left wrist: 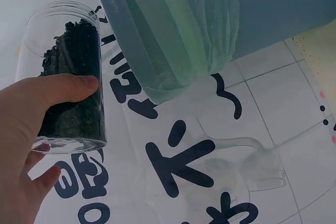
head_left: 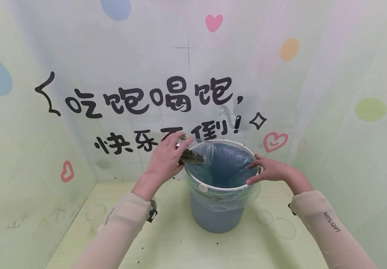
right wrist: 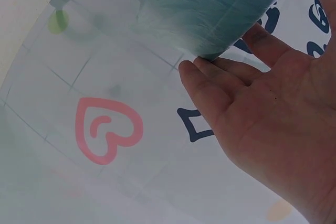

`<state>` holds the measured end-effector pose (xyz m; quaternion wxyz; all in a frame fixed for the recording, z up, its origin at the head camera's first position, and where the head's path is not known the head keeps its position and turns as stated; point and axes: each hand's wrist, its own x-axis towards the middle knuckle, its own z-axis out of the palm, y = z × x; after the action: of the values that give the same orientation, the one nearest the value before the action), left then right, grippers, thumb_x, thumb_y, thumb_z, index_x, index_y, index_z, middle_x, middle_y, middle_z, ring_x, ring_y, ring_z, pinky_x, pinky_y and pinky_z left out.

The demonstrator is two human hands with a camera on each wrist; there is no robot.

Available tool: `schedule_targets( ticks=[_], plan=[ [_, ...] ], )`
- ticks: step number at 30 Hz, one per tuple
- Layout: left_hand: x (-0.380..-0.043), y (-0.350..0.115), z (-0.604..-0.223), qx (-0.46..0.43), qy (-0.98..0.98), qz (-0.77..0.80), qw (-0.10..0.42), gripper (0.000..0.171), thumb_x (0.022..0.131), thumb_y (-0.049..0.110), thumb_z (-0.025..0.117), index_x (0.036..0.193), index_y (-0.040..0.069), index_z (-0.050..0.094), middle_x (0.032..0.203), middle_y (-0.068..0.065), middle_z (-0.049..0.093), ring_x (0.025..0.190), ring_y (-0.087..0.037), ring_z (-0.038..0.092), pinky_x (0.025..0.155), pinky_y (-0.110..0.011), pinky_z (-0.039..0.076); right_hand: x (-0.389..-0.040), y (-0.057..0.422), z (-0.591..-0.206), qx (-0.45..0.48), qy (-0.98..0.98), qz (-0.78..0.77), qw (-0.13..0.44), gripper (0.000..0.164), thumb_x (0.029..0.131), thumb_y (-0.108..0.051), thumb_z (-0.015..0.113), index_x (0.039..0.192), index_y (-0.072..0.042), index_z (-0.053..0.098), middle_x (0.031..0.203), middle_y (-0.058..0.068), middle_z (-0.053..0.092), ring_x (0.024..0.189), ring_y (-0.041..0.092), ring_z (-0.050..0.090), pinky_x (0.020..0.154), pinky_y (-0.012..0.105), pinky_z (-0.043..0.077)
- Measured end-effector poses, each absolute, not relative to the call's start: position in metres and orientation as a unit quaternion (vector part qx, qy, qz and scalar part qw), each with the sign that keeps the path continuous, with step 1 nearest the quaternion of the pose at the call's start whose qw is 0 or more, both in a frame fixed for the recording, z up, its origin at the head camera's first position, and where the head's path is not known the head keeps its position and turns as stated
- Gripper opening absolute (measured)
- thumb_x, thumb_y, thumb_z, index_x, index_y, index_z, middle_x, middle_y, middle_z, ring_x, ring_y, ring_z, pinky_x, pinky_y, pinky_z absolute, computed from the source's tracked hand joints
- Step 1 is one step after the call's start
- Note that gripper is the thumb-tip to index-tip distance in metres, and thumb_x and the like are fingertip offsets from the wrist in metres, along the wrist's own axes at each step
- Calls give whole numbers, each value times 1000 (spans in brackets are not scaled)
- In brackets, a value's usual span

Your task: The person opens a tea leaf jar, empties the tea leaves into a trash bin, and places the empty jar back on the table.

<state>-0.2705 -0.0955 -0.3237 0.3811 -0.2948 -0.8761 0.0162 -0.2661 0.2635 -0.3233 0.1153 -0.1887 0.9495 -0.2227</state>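
Note:
My left hand [head_left: 166, 157] grips a clear jar [left wrist: 79, 121], thumb pressed on its side. Dark, flaky dried bits [left wrist: 81, 45] fill much of the jar and lie heaped along one wall. In the head view the jar is tipped sideways, its mouth over the left rim of a blue-grey bucket [head_left: 215, 216]. A thin translucent bag [head_left: 235, 162] lines the bucket and folds over its outside. My right hand [head_left: 275, 170] touches the bucket's right rim, with its fingers spread. The right wrist view shows its fairly straight fingertips [right wrist: 186, 72] against the bucket's edge.
The bucket stands on a pale tabletop [head_left: 169, 239] with dark specks scattered over it. Faint clear rings [head_left: 285, 238] lie right of the bucket, and another is at the left. A printed sheet [head_left: 186, 59] with black lettering rises behind and along both sides.

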Motion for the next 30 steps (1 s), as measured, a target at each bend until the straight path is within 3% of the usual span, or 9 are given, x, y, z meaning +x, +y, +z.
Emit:
schedule_targets(
  ticks=[2,9,14,21,30],
  plan=[
    [-270,-96,-323,-293,-884,-14,364,92,68,18,89,147,18,42,142,-15,44,131,-32,49,97,-44,55,-266,264,-324,-190,949,-224,115,72,79,-45,81,131,0,60,160,35,13,142,55,29,111,65,37],
    [-267,-98,-320,-283,-900,-127,307,93,68,16,88,142,3,32,141,-19,45,126,-33,50,111,-43,46,-266,264,-323,-190,948,-227,116,72,79,-45,81,131,1,60,160,35,12,142,55,28,111,65,37],
    [-265,-98,-320,-279,-898,-221,259,92,68,15,90,140,5,33,138,-19,46,123,-34,50,106,-47,48,-266,264,-324,-188,947,-230,118,73,79,-45,81,132,1,60,161,34,11,143,55,26,111,66,36],
    [-265,-95,-320,-290,-873,-330,211,89,69,13,90,139,7,37,138,-19,45,128,-37,41,108,-54,41,-266,265,-325,-185,947,-235,121,74,79,-46,81,133,0,59,161,34,10,144,55,24,112,67,34],
    [-263,-93,-319,-302,-863,-342,216,87,70,10,89,140,7,38,139,-17,43,129,-36,38,107,-57,37,-267,266,-326,-190,946,-235,119,74,79,-45,81,133,1,59,161,35,10,144,56,23,112,67,34]
  ],
)
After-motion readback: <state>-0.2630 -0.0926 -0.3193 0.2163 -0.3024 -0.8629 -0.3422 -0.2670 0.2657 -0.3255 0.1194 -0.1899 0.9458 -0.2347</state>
